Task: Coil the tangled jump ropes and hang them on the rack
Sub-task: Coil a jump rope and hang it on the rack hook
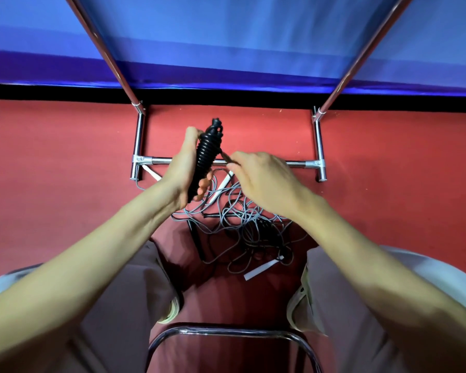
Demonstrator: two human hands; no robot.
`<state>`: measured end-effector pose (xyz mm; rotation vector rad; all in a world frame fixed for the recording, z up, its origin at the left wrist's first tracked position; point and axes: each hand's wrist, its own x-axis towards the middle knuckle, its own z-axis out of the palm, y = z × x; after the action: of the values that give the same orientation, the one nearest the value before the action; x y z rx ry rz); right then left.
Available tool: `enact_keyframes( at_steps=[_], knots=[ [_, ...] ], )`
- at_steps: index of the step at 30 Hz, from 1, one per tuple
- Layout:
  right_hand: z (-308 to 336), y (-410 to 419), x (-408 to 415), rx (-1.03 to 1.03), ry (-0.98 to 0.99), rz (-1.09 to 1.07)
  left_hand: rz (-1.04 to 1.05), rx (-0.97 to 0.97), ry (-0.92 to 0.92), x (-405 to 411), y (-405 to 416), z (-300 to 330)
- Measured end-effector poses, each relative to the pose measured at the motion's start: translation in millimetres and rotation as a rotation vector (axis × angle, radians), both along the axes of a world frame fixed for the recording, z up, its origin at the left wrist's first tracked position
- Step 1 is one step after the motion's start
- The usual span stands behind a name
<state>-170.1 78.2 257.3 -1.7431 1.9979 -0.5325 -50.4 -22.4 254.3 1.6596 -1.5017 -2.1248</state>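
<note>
my left hand grips a black rope bundle, already wound tight, held above the red floor. my right hand pinches its loose end beside it. the tangled grey ropes lie on the floor by the chrome rack. i can read no writing anywhere.
</note>
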Motion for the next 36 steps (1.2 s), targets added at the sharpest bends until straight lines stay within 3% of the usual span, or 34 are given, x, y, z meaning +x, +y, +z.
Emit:
enact_keyframes(
  at_steps=[3, 5, 8, 11, 14, 19, 22, 26, 31, 36],
  knots=[
    [-2, 5, -4, -0.053, 0.145, 0.152, -0.083, -0.118, -0.129, 3, 9, -16],
    [-1, 7, -7, 0.029, 0.217, 0.202, -0.165, -0.189, -0.187, 5, 13, -23],
    [3, 11, -14, 0.092, 0.181, 0.211, -0.346, -0.308, -0.270, 10, 18, -24],
    [6, 13, -25, 0.118, 0.165, 0.201, -0.335, -0.349, -0.353, 16, 25, -28],
    [2, 14, -29, 0.193, 0.153, 0.227, -0.476, -0.368, -0.406, 21, 38, -30],
    [-22, 18, -10, 0.310, -0.050, 0.289, -0.662, -0.361, -0.463, 27, 54, -34],
    [-27, 17, -13, 0.343, -0.251, 0.154, -0.773, -0.399, -0.439, 30, 49, -37],
    [-27, 17, -18, 0.388, -0.411, 0.111, -0.772, -0.379, -0.348, 35, 44, -36],
    [-37, 19, -24, 0.431, -0.463, 0.062, -1.039, -0.566, -0.166, 43, 42, -32],
    [-52, 15, -25, 0.526, -0.564, 0.008, -1.220, -0.924, -0.307, 41, 44, -33]
  ],
)
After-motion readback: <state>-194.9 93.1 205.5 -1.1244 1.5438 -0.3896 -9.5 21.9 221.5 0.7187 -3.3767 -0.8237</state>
